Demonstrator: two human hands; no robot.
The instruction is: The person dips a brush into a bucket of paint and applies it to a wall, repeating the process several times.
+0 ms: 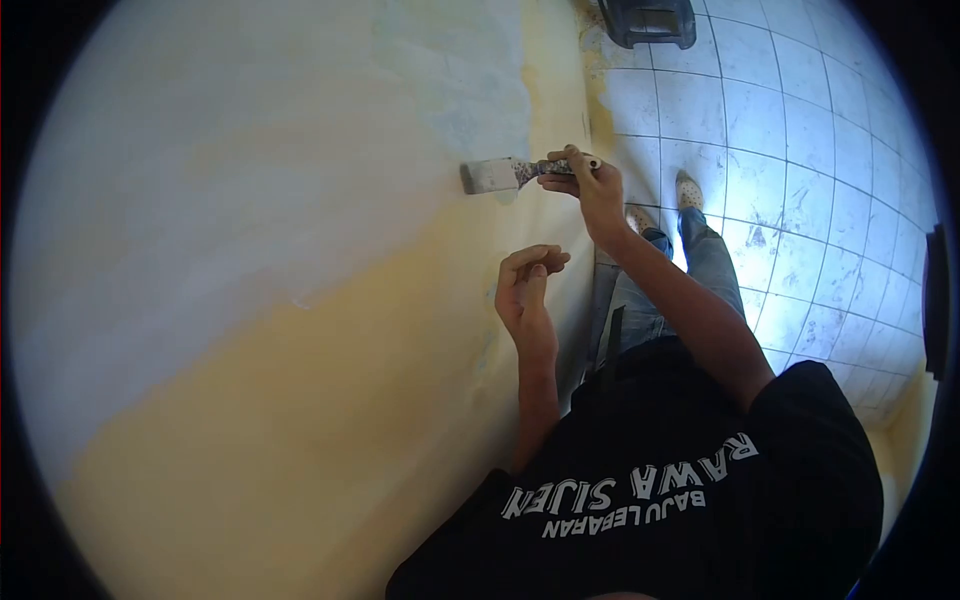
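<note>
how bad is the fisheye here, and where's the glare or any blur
Head view: strong fisheye, the tiled floor grid lines bow and black corners ring the frame. Head view: glare washes out the tiles beside the legs, and the wall looks pale and hazy at upper left. Head view: the brush in the right hand looks fairly sharp.

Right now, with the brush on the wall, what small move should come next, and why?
Probably stroke the brush in the right hand a little way onto the yellow wall: its bristles rest at the edge where white paint meets yellow. The left hand is curled, seems empty, and looks clear of that path.
</note>
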